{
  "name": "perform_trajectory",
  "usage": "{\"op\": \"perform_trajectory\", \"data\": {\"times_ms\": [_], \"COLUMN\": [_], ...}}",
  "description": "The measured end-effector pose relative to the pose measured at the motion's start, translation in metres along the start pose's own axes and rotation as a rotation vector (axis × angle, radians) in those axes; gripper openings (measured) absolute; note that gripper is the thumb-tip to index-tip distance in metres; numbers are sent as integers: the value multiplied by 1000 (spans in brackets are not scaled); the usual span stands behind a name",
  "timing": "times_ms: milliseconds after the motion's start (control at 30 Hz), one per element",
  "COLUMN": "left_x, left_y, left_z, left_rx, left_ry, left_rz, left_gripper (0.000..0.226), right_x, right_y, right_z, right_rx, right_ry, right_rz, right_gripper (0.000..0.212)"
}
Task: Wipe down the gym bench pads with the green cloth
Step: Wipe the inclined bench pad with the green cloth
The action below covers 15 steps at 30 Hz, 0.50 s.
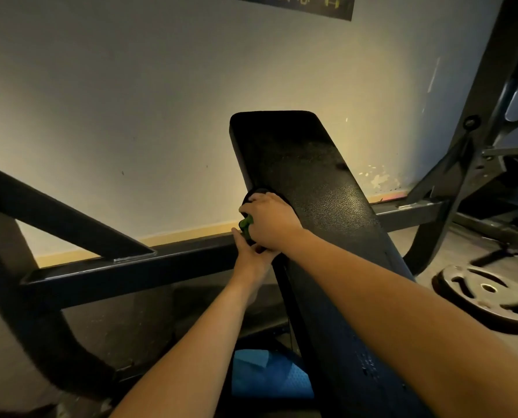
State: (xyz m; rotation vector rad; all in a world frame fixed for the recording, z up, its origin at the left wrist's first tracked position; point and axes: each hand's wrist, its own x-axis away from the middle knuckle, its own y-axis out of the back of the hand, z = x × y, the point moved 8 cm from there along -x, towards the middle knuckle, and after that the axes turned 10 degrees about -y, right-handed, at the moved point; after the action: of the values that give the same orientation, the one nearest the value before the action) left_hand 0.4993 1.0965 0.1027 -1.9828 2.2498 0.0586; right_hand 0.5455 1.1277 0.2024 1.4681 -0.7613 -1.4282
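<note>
Now the green cloth (246, 225) is held bunched in the right hand (269, 220), whose fingers are curled round it and pressed against the left edge of the bench pad (327, 206), roughly midway along its length. The left hand (251, 256) lies just beneath, touching the cloth's lower end or the pad's side. Whether it grips anything cannot be told, since its fingertips are hidden behind the right hand.

The side edge appears to be the part being wiped. It would probably be done best with the cloth opened out rather than wadded and folded over the rounded edge. Long overlapping strokes from the far end to the near end are advised. Firm pressure seems called for, because dirt is likely to be kept in the grain.

The pad is covered in black vinyl with a pebbled, leather-like texture — glossy where light is caught, duller and scuffed toward the far, round-cornered end. Small droplets are seen glinting on its near part. Only a bright, soft fold of the cloth is visible. A frame (131, 260) of dark painted square tube crosses on the left, and a round weight plate (486, 292) with cut-out grips lies on the floor to the right.
</note>
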Motion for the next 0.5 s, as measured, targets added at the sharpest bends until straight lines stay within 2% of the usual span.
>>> {"op": "perform_trajectory", "data": {"times_ms": [133, 233, 367, 500], "left_x": [16, 33, 42, 42], "left_y": [-2, -7, -13, -13], "left_z": [8, 13, 17, 24], "left_rx": [0, -8, -13, -41], "left_ry": [7, 14, 20, 63], "left_rz": [6, -1, -56, -84], "left_gripper": [127, 124, 120, 121], "right_x": [27, 42, 46, 33], "right_y": [-2, -2, -4, 7], "right_z": [-13, -23, -25, -44], "right_rx": [-145, -230, -177, -217], "right_ry": [6, -3, 67, 52], "right_rz": [91, 165, 229, 122], "right_gripper": [54, 57, 64, 66]}}
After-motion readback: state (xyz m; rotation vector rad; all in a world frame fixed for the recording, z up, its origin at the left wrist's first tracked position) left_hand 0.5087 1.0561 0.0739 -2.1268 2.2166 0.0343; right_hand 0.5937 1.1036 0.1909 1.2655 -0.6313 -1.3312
